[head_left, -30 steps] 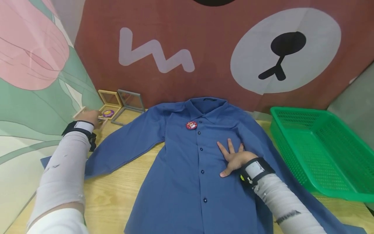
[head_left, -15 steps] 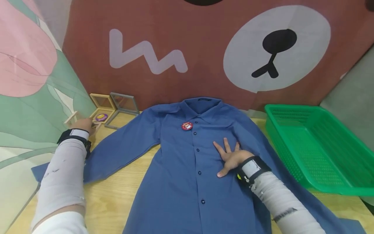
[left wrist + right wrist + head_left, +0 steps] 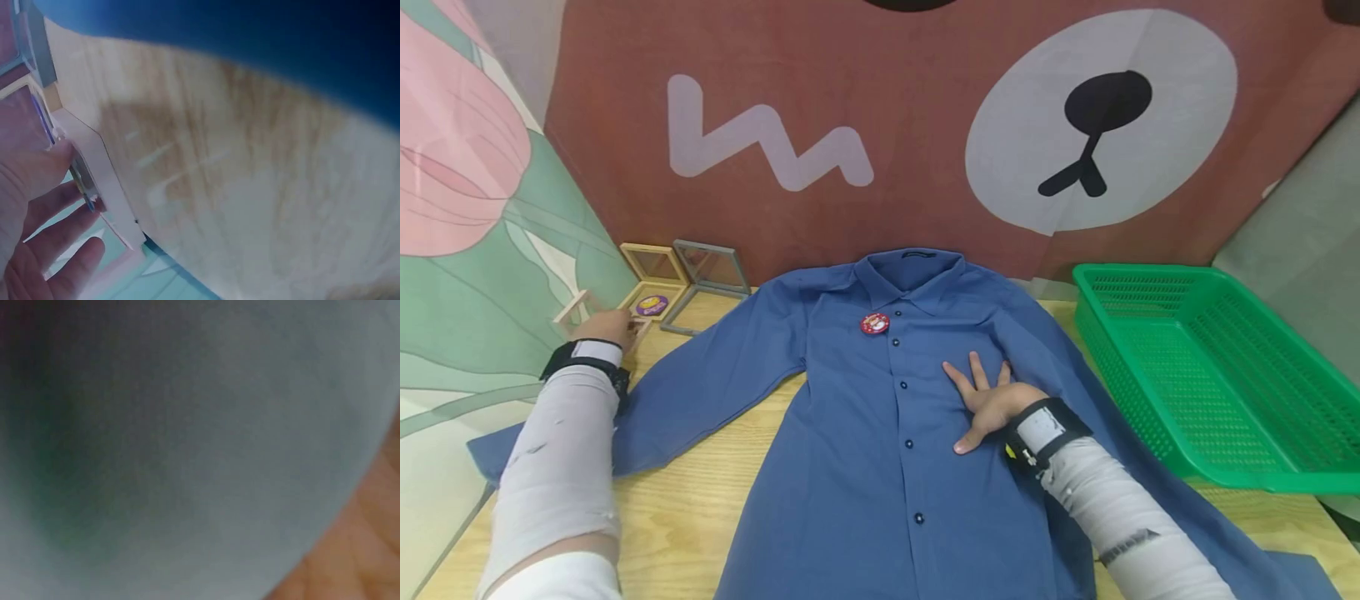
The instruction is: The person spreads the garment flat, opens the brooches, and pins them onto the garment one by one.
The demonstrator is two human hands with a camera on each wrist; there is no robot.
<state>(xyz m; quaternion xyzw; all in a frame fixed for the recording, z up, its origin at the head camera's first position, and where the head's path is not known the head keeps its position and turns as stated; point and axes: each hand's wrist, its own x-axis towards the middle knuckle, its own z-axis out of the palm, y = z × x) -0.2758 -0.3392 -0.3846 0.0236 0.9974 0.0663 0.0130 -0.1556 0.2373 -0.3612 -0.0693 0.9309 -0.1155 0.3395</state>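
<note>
My left hand (image 3: 601,325) reaches into a pale, hinged display frame (image 3: 574,308) at the far left. Seen from the left wrist, its thumb and a finger pinch a thin round badge (image 3: 84,180) by the edges, over the pale frame's rim (image 3: 100,165); the badge's face is hidden. A blue button-up shirt (image 3: 842,467) lies face up with its sleeves spread. My right hand (image 3: 996,408) rests on its chest, fingers spread. Left of the button row, below the collar, sits a red round badge (image 3: 875,323). The right wrist view is mostly blurred cloth and some palm (image 3: 356,550).
Beside the left hand stands an open yellow-wood frame (image 3: 655,265) holding a purple and yellow badge (image 3: 652,305). An open grey frame (image 3: 709,286) adjoins it. A green plastic basket (image 3: 1210,400) is at the right. Printed cloth walls (image 3: 917,167) close off the back and left.
The whole head view has shifted, so things sit slightly further left. The left hand stays at the pale frame with only slight movement; the right hand keeps its place on the shirt.
</note>
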